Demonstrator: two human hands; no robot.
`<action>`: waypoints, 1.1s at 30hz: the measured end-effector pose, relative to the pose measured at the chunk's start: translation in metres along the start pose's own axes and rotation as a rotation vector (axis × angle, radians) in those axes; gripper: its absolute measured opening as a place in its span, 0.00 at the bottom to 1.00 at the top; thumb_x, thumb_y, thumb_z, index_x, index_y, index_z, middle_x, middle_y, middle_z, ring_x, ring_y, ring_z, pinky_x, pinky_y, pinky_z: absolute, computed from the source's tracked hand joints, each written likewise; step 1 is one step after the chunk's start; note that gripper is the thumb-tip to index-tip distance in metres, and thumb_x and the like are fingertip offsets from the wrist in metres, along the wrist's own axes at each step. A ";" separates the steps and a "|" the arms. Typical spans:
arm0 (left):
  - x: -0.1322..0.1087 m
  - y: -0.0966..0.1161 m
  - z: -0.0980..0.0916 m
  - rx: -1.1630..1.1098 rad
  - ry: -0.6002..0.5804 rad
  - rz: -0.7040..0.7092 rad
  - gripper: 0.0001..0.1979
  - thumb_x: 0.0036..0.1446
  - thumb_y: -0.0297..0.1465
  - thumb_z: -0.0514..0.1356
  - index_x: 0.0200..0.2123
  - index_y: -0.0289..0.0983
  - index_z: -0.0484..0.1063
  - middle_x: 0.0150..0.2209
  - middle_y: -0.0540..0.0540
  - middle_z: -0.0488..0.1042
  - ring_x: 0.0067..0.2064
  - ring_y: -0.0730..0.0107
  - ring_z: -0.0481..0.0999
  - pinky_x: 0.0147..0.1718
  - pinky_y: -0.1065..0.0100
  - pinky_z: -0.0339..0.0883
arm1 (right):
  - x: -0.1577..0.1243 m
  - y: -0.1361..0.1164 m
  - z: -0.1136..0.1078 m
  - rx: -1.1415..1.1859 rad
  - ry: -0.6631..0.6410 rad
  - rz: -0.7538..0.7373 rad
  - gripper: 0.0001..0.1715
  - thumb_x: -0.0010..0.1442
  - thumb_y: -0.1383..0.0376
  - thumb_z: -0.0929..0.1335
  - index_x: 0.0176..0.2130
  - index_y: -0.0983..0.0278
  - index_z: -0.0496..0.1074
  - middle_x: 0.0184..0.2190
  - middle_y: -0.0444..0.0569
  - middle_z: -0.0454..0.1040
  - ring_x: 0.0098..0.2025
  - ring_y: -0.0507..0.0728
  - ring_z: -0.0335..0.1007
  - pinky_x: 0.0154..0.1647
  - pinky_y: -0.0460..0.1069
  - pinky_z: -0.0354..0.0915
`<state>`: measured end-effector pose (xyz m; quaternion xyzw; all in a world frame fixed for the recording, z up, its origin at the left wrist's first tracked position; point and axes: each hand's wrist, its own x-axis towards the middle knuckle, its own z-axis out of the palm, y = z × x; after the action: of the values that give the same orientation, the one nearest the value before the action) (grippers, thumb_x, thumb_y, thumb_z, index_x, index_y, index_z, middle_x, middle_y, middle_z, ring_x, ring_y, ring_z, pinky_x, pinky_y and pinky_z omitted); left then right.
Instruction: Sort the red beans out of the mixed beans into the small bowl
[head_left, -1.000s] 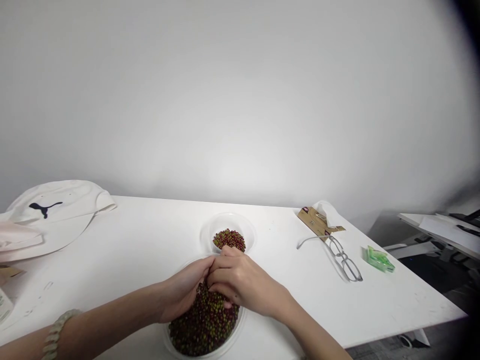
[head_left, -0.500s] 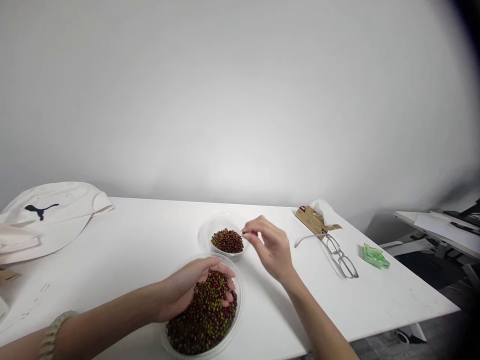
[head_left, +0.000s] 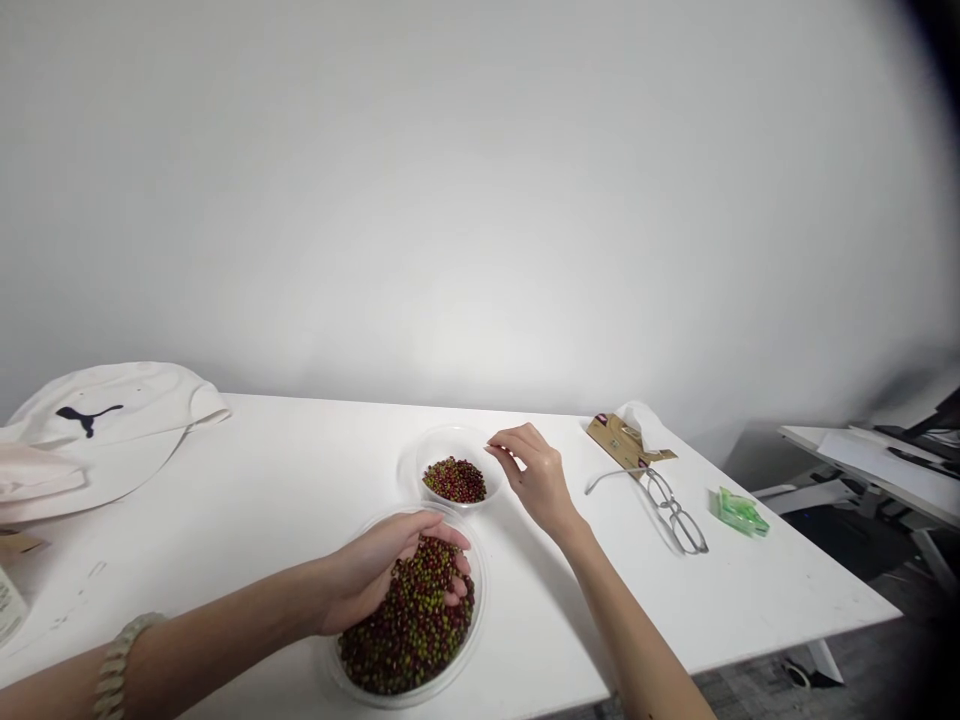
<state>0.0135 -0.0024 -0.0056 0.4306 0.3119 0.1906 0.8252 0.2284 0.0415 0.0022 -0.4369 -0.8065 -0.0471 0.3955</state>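
Observation:
A large clear bowl [head_left: 475, 640] near the table's front edge is heaped with mixed red and green beans [head_left: 409, 640]. My left hand [head_left: 382, 575] lies cupped in it, palm up, with a scoop of beans resting in the palm. Behind it stands a smaller clear bowl [head_left: 433, 446] holding mostly red beans [head_left: 454, 480]. My right hand [head_left: 534, 475] hovers at that bowl's right rim, thumb and forefinger pinched together; whether a bean is between them is too small to see.
A white cap [head_left: 105, 425] with a black logo lies at the far left of the white table [head_left: 285, 480]. To the right are a brown paper packet [head_left: 621, 438], grey glasses [head_left: 671, 508] and a green plastic piece [head_left: 739, 512]. Another desk [head_left: 870, 455] stands at far right.
My right hand left the large bowl, rose to the small bowl's right rim and has edged slightly back and up. My left hand stays cupped in the beans.

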 end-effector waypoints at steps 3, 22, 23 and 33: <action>0.001 0.000 -0.001 0.004 -0.014 0.007 0.18 0.52 0.42 0.49 0.35 0.35 0.69 0.33 0.44 0.73 0.35 0.65 0.72 0.44 0.62 0.58 | -0.001 0.001 0.004 -0.021 -0.018 0.002 0.08 0.61 0.69 0.60 0.37 0.64 0.68 0.32 0.50 0.69 0.36 0.56 0.61 0.37 0.51 0.61; 0.002 0.001 0.001 -0.004 -0.014 -0.009 0.13 0.50 0.37 0.52 0.33 0.35 0.69 0.32 0.46 0.73 0.34 0.68 0.71 0.43 0.64 0.59 | 0.000 0.004 0.002 -0.044 0.041 0.115 0.16 0.61 0.68 0.60 0.50 0.63 0.62 0.34 0.50 0.68 0.38 0.58 0.60 0.39 0.54 0.60; 0.002 0.001 0.001 -0.005 -0.012 -0.009 0.13 0.50 0.37 0.52 0.33 0.35 0.69 0.32 0.46 0.73 0.34 0.68 0.71 0.43 0.64 0.59 | 0.000 0.003 0.002 -0.034 0.025 0.113 0.15 0.60 0.68 0.61 0.48 0.63 0.64 0.34 0.50 0.68 0.37 0.58 0.60 0.39 0.54 0.60; 0.002 0.002 0.005 -0.024 -0.026 0.025 0.15 0.52 0.37 0.49 0.29 0.33 0.70 0.27 0.45 0.72 0.30 0.70 0.71 0.36 0.67 0.62 | -0.002 -0.067 -0.002 0.419 -0.452 -0.126 0.04 0.53 0.64 0.69 0.32 0.62 0.73 0.30 0.42 0.73 0.35 0.51 0.63 0.41 0.47 0.59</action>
<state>0.0186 -0.0030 -0.0029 0.4269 0.2934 0.1990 0.8319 0.1807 -0.0018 0.0203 -0.2943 -0.8917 0.1942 0.2840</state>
